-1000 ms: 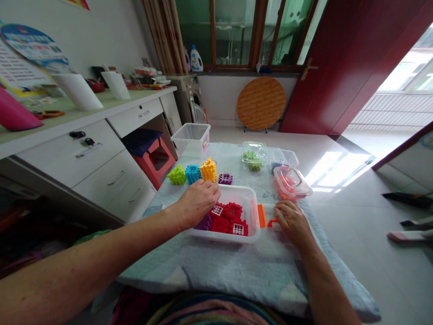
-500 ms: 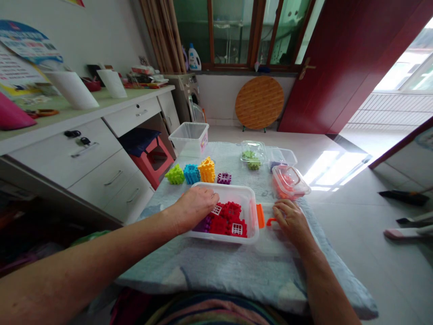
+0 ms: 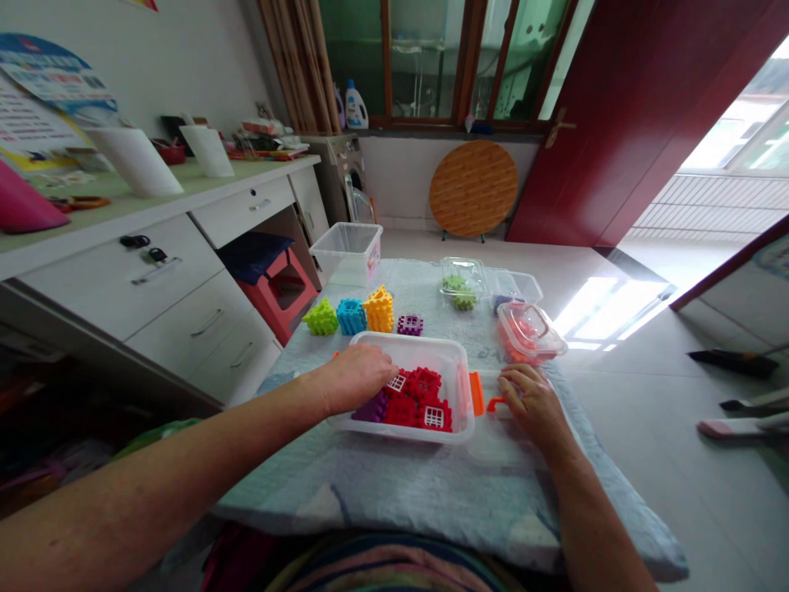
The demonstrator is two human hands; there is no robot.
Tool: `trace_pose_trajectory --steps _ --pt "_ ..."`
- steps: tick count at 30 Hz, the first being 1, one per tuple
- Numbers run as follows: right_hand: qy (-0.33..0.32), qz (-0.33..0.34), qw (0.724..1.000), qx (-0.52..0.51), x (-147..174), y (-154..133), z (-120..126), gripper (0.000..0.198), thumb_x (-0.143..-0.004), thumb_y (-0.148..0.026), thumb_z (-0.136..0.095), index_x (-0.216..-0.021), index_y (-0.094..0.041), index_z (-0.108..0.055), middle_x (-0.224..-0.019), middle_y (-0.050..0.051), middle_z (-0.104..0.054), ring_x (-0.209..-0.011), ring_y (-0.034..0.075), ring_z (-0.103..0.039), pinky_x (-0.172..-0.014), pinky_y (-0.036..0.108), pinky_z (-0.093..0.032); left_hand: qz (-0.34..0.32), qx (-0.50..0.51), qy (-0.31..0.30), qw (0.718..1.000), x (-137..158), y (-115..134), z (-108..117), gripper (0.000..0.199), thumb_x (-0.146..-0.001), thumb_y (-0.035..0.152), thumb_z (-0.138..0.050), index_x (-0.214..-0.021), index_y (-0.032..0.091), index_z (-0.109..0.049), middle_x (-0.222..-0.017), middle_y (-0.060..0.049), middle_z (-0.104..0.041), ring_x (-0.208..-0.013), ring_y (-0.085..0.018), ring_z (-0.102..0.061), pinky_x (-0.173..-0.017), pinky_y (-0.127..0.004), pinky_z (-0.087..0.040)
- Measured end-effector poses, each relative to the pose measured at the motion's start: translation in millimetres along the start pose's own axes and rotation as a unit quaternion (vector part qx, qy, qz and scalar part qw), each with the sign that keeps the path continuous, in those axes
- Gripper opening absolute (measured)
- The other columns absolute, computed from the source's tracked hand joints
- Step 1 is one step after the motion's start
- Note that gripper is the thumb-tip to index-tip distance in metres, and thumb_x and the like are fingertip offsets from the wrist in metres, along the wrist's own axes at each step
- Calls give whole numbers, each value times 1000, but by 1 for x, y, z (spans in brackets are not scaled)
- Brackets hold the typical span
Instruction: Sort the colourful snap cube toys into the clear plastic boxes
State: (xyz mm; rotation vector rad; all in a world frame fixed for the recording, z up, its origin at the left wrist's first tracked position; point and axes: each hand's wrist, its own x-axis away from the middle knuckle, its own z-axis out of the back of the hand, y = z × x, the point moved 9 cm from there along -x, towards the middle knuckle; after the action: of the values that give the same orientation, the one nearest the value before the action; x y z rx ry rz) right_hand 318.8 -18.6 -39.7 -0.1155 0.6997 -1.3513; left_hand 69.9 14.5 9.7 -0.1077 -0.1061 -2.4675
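Observation:
A white plastic box point(image 3: 461, 386) stands on the cloth-covered table and holds red blocks point(image 3: 425, 384) and purple blocks point(image 3: 370, 409). My left hand point(image 3: 361, 374) reaches over its left side, fingers together and bent down by the red blocks; the fingertips are partly hidden, so I cannot see what they grip. Right of the box, a clear lid point(image 3: 502, 436) with an orange handle lies flat. On that lid rests my right hand point(image 3: 527, 395), fingers loosely stretched and holding nothing. Behind the box stand built shapes: green point(image 3: 321, 318), blue point(image 3: 351, 316), yellow point(image 3: 379, 309) and purple point(image 3: 410, 325).
A lidded container of orange-red pieces point(image 3: 527, 335) sits at the table's right edge. Further back are a clear container with green pieces point(image 3: 462, 284), another clear container point(image 3: 521, 286) and a clear bin point(image 3: 346, 251). Left stands a white desk point(image 3: 173, 279) with a stool point(image 3: 271, 275).

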Motion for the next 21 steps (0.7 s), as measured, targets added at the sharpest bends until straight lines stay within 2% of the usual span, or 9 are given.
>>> trace_pose_trajectory --steps 3,9,14,17,19,21 --pt "1 1 1000 2 0 0 0 26 -92 -31 -47 -82 -20 -68 -96 9 -68 -93 23 -62 -90 38 -46 23 18 9 1000 -2 -4 -2 17 -77 10 -58 -71 19 -71 -68 -7 -69 -66 -22 -63 -66 -31 -43" --pt "2 3 1000 -4 1 0 0 26 -92 -33 -47 -82 -20 -68 -96 9 -68 -92 23 -62 -89 39 -47 31 -6 -27 999 -9 -1 -5 19 -78 9 -56 -74 16 -73 -70 -11 -71 -69 -26 -66 -64 -33 -42" --pt "-1 -7 1000 -7 -1 1 2 29 -93 -37 -46 -83 -20 -67 -95 9 -69 -92 24 -63 -87 39 -48 23 44 4 999 -1 -3 12 14 -76 11 -59 -80 18 -71 -74 -9 -71 -73 -26 -67 -65 -32 -43" --pt "-2 -16 1000 -13 -2 -1 7 31 -93 -42 -46 -84 -20 -67 -96 9 -69 -94 24 -63 -88 40 -48 20 103 76 992 18 -10 36 17 -81 14 -59 -93 20 -70 -87 -7 -73 -81 -23 -67 -71 -31 -46" --pt "-5 -22 1000 -15 -3 -3 13 32 -93 -44 -47 -86 -21 -67 -97 9 -69 -95 24 -63 -89 40 -48 40 148 163 975 38 -21 55 19 -87 19 -56 -100 20 -68 -94 -6 -72 -87 -21 -66 -78 -31 -48" --pt "-19 -26 999 -14 -2 -6 19 32 -92 -46 -47 -87 -21 -67 -99 9 -69 -96 25 -63 -89 40 -48 83 189 268 941 64 -37 69 18 -90 25 -54 -102 19 -67 -97 -6 -71 -91 -20 -65 -83 -31 -48"
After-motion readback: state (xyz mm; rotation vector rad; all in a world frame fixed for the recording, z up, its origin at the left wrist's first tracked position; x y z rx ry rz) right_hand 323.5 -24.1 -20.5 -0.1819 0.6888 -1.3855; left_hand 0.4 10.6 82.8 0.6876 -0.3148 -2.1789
